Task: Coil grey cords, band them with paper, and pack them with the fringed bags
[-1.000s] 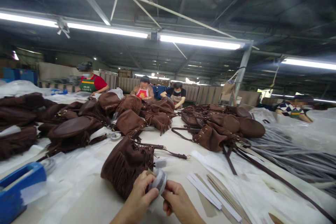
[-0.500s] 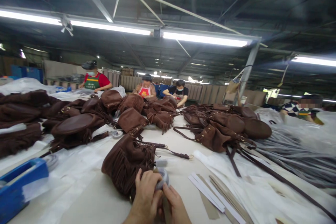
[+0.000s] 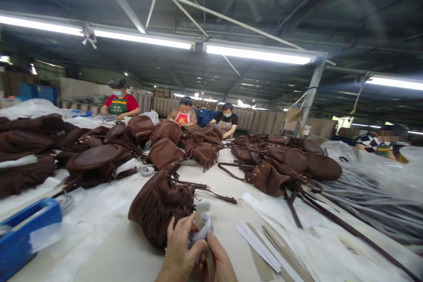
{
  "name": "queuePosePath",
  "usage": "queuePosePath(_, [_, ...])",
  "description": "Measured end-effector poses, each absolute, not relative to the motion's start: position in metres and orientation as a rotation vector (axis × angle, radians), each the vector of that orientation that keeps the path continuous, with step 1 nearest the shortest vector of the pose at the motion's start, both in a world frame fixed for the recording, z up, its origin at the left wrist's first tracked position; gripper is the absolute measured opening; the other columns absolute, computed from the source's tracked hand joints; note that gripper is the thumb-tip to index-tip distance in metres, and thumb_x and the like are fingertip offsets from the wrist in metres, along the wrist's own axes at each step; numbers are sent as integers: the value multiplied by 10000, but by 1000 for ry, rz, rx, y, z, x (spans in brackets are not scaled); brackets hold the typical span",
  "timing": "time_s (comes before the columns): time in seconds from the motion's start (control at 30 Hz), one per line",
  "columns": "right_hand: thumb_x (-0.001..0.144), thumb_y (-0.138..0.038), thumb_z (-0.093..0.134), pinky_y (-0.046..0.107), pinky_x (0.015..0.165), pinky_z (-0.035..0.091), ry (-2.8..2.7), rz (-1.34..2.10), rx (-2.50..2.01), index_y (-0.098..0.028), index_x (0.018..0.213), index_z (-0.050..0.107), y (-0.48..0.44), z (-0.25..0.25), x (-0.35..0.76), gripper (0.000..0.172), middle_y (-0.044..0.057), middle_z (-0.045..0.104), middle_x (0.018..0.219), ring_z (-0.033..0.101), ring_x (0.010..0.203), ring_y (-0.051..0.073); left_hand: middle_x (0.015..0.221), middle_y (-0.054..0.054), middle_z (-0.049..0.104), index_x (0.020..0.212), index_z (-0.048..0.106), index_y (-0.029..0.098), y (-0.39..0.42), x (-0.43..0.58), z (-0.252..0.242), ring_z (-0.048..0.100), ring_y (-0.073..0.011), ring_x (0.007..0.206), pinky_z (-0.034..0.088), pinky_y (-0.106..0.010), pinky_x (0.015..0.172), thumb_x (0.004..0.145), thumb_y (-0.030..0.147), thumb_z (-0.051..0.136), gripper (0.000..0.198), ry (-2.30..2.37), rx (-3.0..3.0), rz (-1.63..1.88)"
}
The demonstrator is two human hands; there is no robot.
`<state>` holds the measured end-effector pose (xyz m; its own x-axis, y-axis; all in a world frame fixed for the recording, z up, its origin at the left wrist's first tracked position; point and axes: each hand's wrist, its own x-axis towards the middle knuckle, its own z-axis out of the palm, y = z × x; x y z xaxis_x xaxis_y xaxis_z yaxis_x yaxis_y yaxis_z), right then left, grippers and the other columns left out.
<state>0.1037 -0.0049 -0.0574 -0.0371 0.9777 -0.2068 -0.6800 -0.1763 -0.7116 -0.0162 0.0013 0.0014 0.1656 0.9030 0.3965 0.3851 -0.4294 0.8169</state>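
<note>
My left hand (image 3: 178, 244) is curled against a greyish, plastic-wrapped bundle (image 3: 205, 225), its thumb pressed on the near side. From the right, my right hand (image 3: 220, 257) pinches the same bundle. A beige strip (image 3: 210, 266) runs down between my hands, and what lies under my fingers is hidden. Touching or just behind my left fingers is a dark brown fringed bag (image 3: 155, 211), tipped on its side on the table. Its thin strap (image 3: 221, 196) with a buckle stretches to the right.
Piles of brown bags lie left and far, more bags (image 3: 269, 176) to the right. Pale strips (image 3: 259, 246) lie right of my hands. A blue tape dispenser (image 3: 29, 233) stands at left. Grey wrapped straps (image 3: 360, 211) heap at far right. Several co-workers (image 3: 120, 103) are beyond.
The bundle has turned in my hands and the beige strip now shows more clearly. My left fingers have spread and shifted a little. The bag stays in place.
</note>
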Motion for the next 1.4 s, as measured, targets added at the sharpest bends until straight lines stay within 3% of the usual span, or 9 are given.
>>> queuePosePath(0.1, [568, -621, 820, 242, 459, 480, -543, 1608, -830, -171, 775, 654, -4, -55, 104, 522, -43, 579, 461, 583, 438, 144, 960, -61, 730, 810, 696, 253, -3, -16, 0, 542, -340, 1144, 79, -579, 1111, 735, 229, 647, 93, 1202, 2000, 1195])
queuePosePath(0.33, [540, -333, 886, 346, 774, 563, -460, 1711, -799, -155, 829, 705, -30, -38, 132, 385, 93, 757, 868, 723, 822, 240, 922, -62, 694, 713, 629, 213, 0, -20, -3, 585, -276, 1012, 67, -531, 1120, 752, 173, 600, 62, 1246, 2048, 1112])
queuePosePath(0.47, [416, -67, 840, 387, 840, 523, -647, 1566, -758, -190, 948, 703, -44, -42, 139, 563, 110, 743, 986, 696, 956, 283, 731, 7, 588, 584, 531, 198, 3, -25, 3, 564, -227, 824, 83, -516, 1108, 749, 218, 601, 180, 1248, 1933, 1057])
queuePosePath(0.53, [478, -119, 842, 386, 829, 520, -823, 1407, -857, -205, 962, 691, -45, -43, 139, 514, 91, 737, 956, 690, 942, 277, 685, 31, 539, 556, 501, 195, 3, -27, 8, 543, -214, 787, 92, -498, 1105, 740, 236, 608, 217, 1225, 1897, 1037])
queuePosePath(0.7, [754, -321, 705, 306, 783, 519, -1419, 917, -1056, -199, 830, 705, -42, -34, 137, 144, 52, 700, 818, 650, 820, 223, 683, 46, 490, 545, 486, 192, 0, -33, 16, 531, -215, 802, 45, -449, 1105, 713, 257, 619, 224, 1165, 1864, 982])
queuePosePath(0.8, [850, -342, 595, 286, 763, 523, -1621, 784, -1025, -206, 910, 702, -42, -34, 135, 183, 65, 684, 862, 640, 819, 216, 652, 51, 442, 537, 447, 192, 1, -35, 18, 515, -209, 773, 69, -433, 1093, 719, 272, 592, 246, 1154, 1852, 959])
queuePosePath(1.1, [929, -283, 518, 250, 720, 493, -1879, 381, -1024, -252, 814, 678, -40, -25, 140, 199, 41, 638, 816, 607, 756, 182, 658, 57, 444, 573, 479, 182, 2, -39, 13, 503, -193, 776, 44, -493, 1092, 737, 248, 599, 213, 1067, 1916, 889])
queuePosePath(1.3, [880, -227, 571, 322, 918, 457, -1897, 349, -1107, -241, 833, 675, -34, -6, 143, 115, 81, 632, 1099, 584, 1048, 241, 787, 15, 541, 691, 596, 213, 0, -45, 16, 519, -230, 924, -4, -559, 1101, 745, 207, 602, 54, 957, 2031, 846])
queuePosePath(1.4, [843, -211, 606, 300, 856, 482, -1870, 455, -1111, -233, 772, 629, -32, -7, 142, 78, 58, 672, 1042, 612, 981, 227, 790, 20, 531, 729, 600, 218, -1, -46, 17, 516, -218, 942, -5, -581, 1105, 731, 165, 590, 54, 909, 2127, 788])
